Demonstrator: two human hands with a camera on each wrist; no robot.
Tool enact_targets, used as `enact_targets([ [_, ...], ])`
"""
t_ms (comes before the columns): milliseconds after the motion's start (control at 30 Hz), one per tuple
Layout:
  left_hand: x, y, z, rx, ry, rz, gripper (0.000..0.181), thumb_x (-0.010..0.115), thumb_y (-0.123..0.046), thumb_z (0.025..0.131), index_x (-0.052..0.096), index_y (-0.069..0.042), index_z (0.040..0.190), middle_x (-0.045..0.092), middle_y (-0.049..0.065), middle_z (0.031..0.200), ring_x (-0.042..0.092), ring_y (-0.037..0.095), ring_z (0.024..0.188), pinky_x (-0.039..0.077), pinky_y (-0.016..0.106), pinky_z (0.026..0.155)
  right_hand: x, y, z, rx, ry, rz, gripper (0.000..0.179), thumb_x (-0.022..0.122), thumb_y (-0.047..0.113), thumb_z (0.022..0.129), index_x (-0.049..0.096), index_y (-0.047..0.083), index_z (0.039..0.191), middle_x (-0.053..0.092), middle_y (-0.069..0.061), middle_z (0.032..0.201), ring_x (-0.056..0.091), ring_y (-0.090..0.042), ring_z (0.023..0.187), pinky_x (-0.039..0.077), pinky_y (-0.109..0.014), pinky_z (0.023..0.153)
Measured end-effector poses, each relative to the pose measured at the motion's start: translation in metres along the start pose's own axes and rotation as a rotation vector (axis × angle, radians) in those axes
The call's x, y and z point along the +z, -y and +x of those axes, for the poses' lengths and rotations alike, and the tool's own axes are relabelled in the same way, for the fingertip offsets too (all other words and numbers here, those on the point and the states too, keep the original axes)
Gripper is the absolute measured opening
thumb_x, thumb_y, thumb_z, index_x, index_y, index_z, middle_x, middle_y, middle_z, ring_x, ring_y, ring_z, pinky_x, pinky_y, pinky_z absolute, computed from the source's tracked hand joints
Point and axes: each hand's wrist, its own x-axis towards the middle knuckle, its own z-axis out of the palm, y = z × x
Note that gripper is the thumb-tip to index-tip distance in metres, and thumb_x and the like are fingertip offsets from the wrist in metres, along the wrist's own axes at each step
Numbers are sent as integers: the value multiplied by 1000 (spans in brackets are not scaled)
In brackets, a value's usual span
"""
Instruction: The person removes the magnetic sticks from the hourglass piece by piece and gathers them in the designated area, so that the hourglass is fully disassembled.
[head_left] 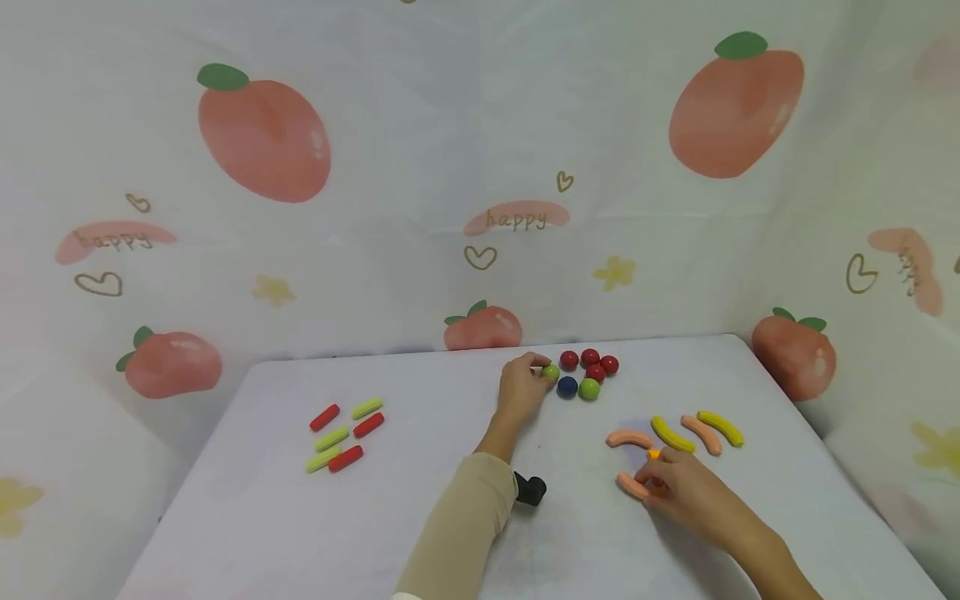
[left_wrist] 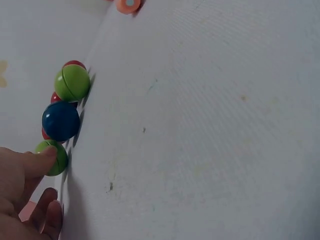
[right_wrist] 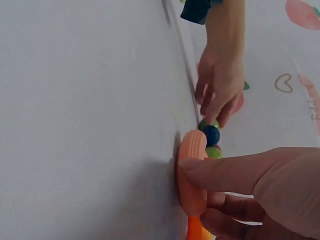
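Note:
At the back of the table my left hand (head_left: pixel 521 390) pinches a green ball (left_wrist: pixel 59 159) between thumb and fingers, at the left end of a cluster of balls. Beside it sit a dark blue ball (head_left: pixel 567 387) and a second green ball (head_left: pixel 590 389), with several red balls (head_left: pixel 569 360) behind. My right hand (head_left: pixel 690 492) pinches a curved, ridged, salmon-pink sausage-shaped piece (right_wrist: pixel 192 175) close over the table at the front right, thumb along its side. Just past those fingers lies an orange piece (head_left: pixel 654 455), mostly hidden by the hand.
Behind the right hand lie other curved pieces, pink (head_left: pixel 630 438) and yellow (head_left: pixel 720 427). On the left side are several short red sticks (head_left: pixel 346 458) and light green sticks (head_left: pixel 332 439). A black device (head_left: pixel 531 490) sits at the left wrist. A printed cloth (head_left: pixel 405 250) hangs behind the table.

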Motion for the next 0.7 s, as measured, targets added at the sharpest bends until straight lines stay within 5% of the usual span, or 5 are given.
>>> enact_targets([
  [267, -3, 4, 1, 11, 17, -4, 38, 80, -9, 86, 73, -18, 122, 73, 1, 123, 64, 20, 108, 54, 37, 97, 1, 7, 5, 33, -29, -57, 23, 89, 22, 76, 76, 26, 94, 64, 12, 92, 55, -7, 87, 53, -30, 77],
  [433, -16, 5, -1, 13, 1, -22, 40, 80, -11, 87, 72, -19, 125, 71, 1, 127, 63, 22, 114, 53, 39, 99, -2, 13, 9, -18, -136, -95, 19, 88, 24, 78, 76, 25, 92, 70, 11, 94, 58, -11, 89, 53, -36, 80],
  [700, -49, 7, -8, 148, -55, 65, 37, 73, -17, 93, 69, -13, 130, 70, 5, 131, 63, 27, 119, 51, 43, 104, -3, 21, 17, -67, -210, -85, 19, 84, 23, 83, 74, 21, 99, 65, 9, 98, 52, -10, 90, 49, -33, 79],
])
